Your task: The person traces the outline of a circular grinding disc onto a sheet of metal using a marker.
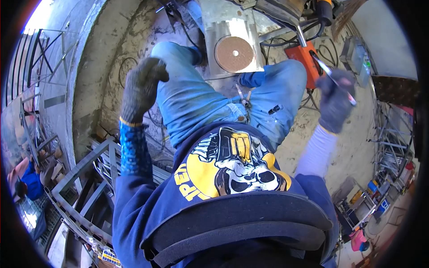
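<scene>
My left hand, in a dark knit glove, is raised beside my left knee. Its fingers are curled in, and nothing sticks out of them. On the other side, my right hand, gloved too and slightly blurred, is closed around a thin white pen-like stick. The stick slants from upper left to lower right, its kind unclear. Between my feet, a round brown abrasive disc with a centre hole lies flat on a grey metal plate. Neither hand touches the disc or the plate.
An orange-red box-like thing stands by my right knee, with dark cables around it. A yellow-and-black power tool is at the top right. Metal frames are stacked at my left. A visor brim covers the lower view.
</scene>
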A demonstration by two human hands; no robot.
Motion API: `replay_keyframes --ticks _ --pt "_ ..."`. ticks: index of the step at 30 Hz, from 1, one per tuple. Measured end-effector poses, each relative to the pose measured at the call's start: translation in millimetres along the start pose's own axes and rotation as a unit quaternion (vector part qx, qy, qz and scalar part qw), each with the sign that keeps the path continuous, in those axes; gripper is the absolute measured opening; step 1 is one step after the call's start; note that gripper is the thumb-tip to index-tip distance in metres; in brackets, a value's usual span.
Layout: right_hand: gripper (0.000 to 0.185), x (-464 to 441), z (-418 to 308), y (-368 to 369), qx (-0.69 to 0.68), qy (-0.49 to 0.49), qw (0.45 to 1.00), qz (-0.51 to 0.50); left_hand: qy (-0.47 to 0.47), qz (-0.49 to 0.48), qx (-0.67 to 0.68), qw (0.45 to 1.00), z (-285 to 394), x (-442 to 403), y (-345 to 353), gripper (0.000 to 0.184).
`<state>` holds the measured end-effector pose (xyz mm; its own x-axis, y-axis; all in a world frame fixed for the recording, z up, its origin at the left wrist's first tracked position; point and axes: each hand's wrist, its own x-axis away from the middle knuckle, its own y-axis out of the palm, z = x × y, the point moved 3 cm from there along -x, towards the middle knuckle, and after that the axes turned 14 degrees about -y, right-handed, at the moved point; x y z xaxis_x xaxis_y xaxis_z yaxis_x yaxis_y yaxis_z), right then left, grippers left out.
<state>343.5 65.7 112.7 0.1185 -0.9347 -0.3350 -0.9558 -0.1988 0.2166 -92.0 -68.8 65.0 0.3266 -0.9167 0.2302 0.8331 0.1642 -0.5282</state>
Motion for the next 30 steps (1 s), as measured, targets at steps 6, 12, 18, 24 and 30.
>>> replay_keyframes --ticks 6,12,18,24,30 --pt "0.016 -3 85 35 0.158 -0.074 0.984 -0.036 -0.066 -0.072 0.300 0.949 -25 -59 67 0.028" --pt "0.031 26 115 35 0.249 -0.048 0.962 -0.098 -0.167 -0.064 0.375 0.909 -50 -74 109 0.026" --pt "0.040 32 144 41 0.215 -0.006 0.974 -0.077 -0.181 -0.097 0.304 0.930 -42 -77 131 0.035" --pt "0.044 26 149 52 0.180 0.015 0.980 -0.086 -0.247 -0.134 0.306 0.910 -35 -76 137 0.033" --pt "0.044 25 157 52 0.206 0.015 0.973 -0.105 -0.249 -0.143 0.301 0.909 -35 -79 143 0.032"
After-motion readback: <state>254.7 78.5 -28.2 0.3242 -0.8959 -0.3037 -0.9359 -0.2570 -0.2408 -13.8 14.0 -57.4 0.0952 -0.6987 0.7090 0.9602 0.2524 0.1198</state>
